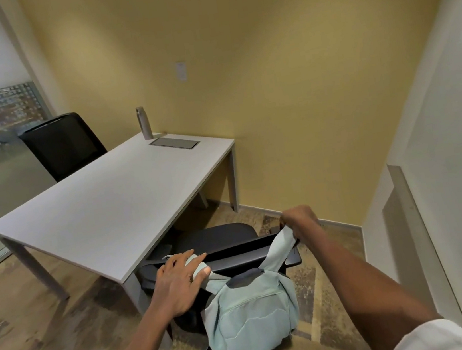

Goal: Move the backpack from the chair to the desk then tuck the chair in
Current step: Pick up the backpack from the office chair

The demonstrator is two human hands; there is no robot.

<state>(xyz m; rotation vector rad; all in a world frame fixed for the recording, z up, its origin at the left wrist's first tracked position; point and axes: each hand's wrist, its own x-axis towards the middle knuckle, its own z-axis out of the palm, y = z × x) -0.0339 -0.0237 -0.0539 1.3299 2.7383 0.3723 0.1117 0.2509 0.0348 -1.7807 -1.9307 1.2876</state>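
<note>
Nearby, bottle (143, 123) on desk (112, 189), both hands gripping backpack (250, 312) straps over chair (229, 253)

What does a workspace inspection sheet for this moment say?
Surface: white desk, mostly bare.
Job's things: pale green backpack hangs by its straps over the backrest of the near office chair.
Clutter: metal water bottle and closed cable hatch at the desk's far end.
Grippers: left hand on one strap, right hand grips the other.
Cables: nothing seen.
Surroundings: second black chair, yellow wall, frosted glass partition.
</note>
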